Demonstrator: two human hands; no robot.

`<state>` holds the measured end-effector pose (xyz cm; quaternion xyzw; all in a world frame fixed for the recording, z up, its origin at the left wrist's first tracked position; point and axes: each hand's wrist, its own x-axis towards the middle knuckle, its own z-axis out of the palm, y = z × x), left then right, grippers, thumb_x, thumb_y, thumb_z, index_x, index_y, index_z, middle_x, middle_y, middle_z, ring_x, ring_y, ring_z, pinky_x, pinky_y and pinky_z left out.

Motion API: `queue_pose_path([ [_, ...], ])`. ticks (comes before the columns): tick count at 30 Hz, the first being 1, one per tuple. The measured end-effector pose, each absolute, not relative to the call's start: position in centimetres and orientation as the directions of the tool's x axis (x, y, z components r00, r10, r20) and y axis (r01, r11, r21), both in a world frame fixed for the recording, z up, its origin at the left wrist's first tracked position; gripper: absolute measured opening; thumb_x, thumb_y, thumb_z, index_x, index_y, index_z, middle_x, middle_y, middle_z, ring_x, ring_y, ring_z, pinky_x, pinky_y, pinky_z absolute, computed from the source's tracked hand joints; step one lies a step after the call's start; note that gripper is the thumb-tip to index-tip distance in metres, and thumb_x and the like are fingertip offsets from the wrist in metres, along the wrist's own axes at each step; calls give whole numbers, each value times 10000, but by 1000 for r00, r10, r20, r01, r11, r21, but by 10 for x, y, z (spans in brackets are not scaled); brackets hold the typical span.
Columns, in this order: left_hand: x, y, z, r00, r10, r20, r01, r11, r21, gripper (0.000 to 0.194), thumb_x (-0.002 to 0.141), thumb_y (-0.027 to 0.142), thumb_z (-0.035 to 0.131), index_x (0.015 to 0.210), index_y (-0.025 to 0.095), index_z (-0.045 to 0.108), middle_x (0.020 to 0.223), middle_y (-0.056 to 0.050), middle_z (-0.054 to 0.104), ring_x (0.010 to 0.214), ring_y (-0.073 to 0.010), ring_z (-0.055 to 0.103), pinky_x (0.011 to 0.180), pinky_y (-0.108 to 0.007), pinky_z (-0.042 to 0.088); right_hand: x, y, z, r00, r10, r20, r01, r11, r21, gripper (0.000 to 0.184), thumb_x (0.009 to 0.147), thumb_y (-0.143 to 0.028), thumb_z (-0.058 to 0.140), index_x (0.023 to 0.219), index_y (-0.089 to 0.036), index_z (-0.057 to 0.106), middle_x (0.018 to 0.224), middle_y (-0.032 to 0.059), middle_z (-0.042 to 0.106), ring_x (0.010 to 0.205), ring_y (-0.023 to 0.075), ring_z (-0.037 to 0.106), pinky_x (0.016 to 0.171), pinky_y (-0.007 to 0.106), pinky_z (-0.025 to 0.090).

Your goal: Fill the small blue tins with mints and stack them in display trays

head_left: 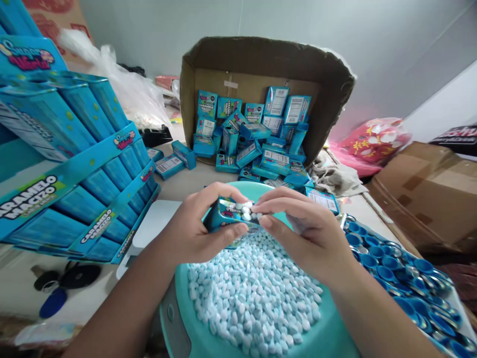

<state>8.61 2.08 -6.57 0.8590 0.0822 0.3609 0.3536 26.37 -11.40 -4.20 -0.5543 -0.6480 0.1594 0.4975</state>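
Note:
My left hand (203, 223) is wrapped round a small blue candy box (227, 211), lying tilted on its side above the tub. White and pale blue candies (246, 213) show at the box's open right end. The fingers of my right hand (298, 223) are pinched together at that opening, touching the candies there. Directly below both hands stands a turquoise tub (181, 298) with a heap of loose pale blue and white candies (257, 298). My right fingertips partly hide the box's end.
Behind the tub, a cardboard box (190, 74) on its side holds many blue candy boxes (276, 161). Stacked display trays (78, 174) of blue boxes stand at left. To the right is a tray of blue round pieces with shiny rims (387, 263), beside a brown carton (421, 194).

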Motion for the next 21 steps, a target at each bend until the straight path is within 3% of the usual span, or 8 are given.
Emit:
queue_pose_path([
  [4,86,20,-64,737,393,549,-99,-742,663,317,838,278,720,1118,248,574,970,-18,706,757,-139,663,587,-211,482,261,-114,-41,140,870,472,606,302,-736,111,919,-162,658,951,-228,742,995,54,620,922,180,617,781,328,512],
  [9,87,18,-63,765,354,538,-109,-752,650,319,837,233,702,1122,249,560,913,6,686,677,-107,615,590,-207,474,261,-115,-42,183,910,372,571,209,-794,227,926,-165,645,1131,-247,697,949,17,687,842,157,614,750,306,508],
  [14,85,20,-72,741,418,526,-109,-699,707,382,814,252,728,1138,250,527,991,-30,677,770,-152,661,646,-244,511,263,-114,-40,157,911,381,525,250,-814,54,937,-234,662,961,-216,708,902,23,694,848,166,629,754,309,502],
  [21,85,21,-71,718,448,533,-87,-702,706,281,817,252,724,1038,234,551,1017,-50,704,834,-178,687,665,-262,537,263,-110,-39,87,900,428,633,282,-721,182,985,-262,593,843,-196,684,931,54,606,872,170,585,778,321,479],
])
